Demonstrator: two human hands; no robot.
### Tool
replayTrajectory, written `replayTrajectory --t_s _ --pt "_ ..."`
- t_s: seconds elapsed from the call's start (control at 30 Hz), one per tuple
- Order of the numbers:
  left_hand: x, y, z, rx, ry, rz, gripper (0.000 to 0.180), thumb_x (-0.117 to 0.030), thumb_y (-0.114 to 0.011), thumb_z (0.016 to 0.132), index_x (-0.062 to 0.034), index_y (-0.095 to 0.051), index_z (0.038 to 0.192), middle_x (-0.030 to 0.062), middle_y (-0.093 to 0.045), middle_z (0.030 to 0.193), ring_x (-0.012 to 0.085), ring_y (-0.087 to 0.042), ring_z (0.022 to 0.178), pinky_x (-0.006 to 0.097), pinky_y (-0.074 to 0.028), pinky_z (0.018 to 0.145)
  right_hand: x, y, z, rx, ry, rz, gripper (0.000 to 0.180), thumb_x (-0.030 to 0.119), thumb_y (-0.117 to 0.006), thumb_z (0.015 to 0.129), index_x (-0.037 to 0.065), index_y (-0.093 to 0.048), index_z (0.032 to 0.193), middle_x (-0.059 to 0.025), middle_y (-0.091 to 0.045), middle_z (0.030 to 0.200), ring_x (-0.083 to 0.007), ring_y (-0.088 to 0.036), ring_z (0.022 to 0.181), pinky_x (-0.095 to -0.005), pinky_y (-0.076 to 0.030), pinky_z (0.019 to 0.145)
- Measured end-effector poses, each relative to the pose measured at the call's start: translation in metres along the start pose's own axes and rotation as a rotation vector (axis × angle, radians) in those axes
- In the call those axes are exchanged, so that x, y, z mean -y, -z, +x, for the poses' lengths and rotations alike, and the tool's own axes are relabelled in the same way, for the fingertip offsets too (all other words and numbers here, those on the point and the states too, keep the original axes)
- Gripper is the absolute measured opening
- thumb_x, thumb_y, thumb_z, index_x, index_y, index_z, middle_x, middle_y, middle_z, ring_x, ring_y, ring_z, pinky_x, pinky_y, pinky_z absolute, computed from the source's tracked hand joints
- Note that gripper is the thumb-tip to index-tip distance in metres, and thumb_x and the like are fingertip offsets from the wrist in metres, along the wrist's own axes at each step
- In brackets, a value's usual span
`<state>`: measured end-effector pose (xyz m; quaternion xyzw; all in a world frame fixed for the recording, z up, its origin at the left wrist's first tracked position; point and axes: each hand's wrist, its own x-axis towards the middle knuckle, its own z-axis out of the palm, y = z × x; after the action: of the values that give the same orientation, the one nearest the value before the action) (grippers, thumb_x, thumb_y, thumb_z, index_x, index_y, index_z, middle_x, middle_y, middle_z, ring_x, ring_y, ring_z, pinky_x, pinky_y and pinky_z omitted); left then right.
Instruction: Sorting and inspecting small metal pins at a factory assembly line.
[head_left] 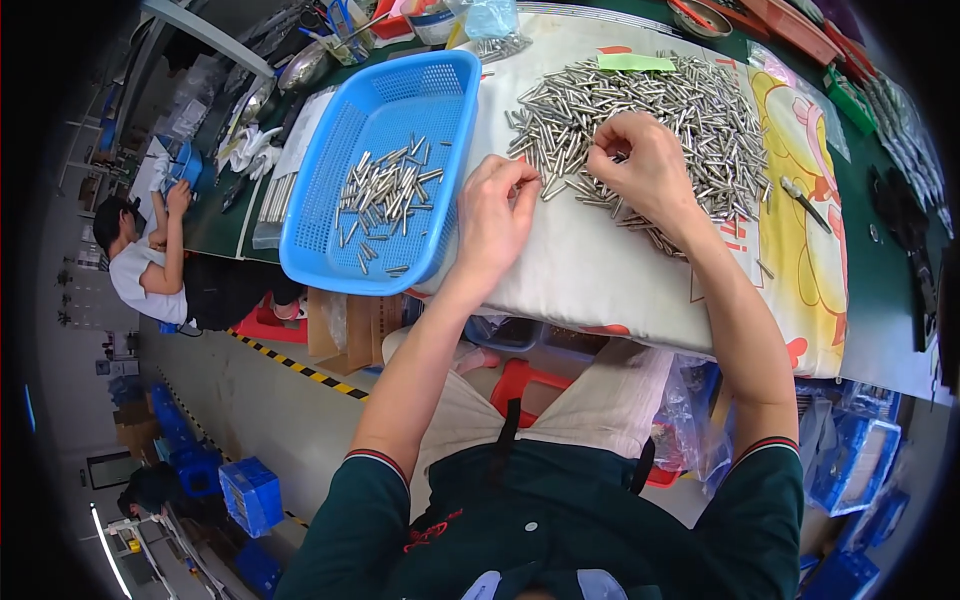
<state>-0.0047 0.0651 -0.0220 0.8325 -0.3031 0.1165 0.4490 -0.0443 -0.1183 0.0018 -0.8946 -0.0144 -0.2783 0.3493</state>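
Observation:
A large heap of small silvery metal pins (700,130) is spread over a pale printed cloth (590,270). My right hand (645,170) is over the heap's near side, thumb and forefinger brought together in a pinch; whatever may be between them is too small to make out. Between the heap and a blue perforated plastic basket (462,120) is my left hand (495,215), its fingers curled in and closed, their contents hidden. More loose pins (395,190) lie in the middle and near part of the basket. A light green slip of paper (635,62) rests on top of the heap.
A pen-like tool (805,203) lies on the cloth right of the heap. At the back stand a metal bowl (702,18) and a clear bag of parts (495,45). Further left along the green table, another person (145,255) sits working. Dark scissors-like handles (905,220) lie far right.

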Motion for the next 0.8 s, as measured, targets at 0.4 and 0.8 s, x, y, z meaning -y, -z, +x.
replayTrajectory --t_s 0.4,0.8 --pt "-0.019 -0.015 0.004 0.180 -0.308 0.572 0.007 0.000 -0.060 0.065 -0.0007 -0.060 0.073 0.0129 -0.053 0.073 0.0297 -0.056 0.076 0.040 -0.046 0.067 0.021 0.007 -0.015 0.479 0.124 -0.318 0.010 0.012 -0.058 0.059 0.002 -0.057 0.061 -0.0129 -0.058 0.066 -0.0288 -0.058 0.073 -0.0399 -0.047 0.065" --pt "-0.007 -0.008 0.004 0.139 0.313 -0.764 0.014 -0.007 -0.055 0.089 0.0030 -0.055 0.098 0.0040 -0.061 0.089 0.0094 -0.060 0.075 0.024 -0.050 0.067 0.019 -0.005 -0.010 0.056 0.015 0.240 0.011 0.011 -0.063 0.067 0.002 -0.061 0.072 -0.0081 -0.060 0.069 -0.0225 -0.056 0.072 -0.0337 -0.047 0.066"
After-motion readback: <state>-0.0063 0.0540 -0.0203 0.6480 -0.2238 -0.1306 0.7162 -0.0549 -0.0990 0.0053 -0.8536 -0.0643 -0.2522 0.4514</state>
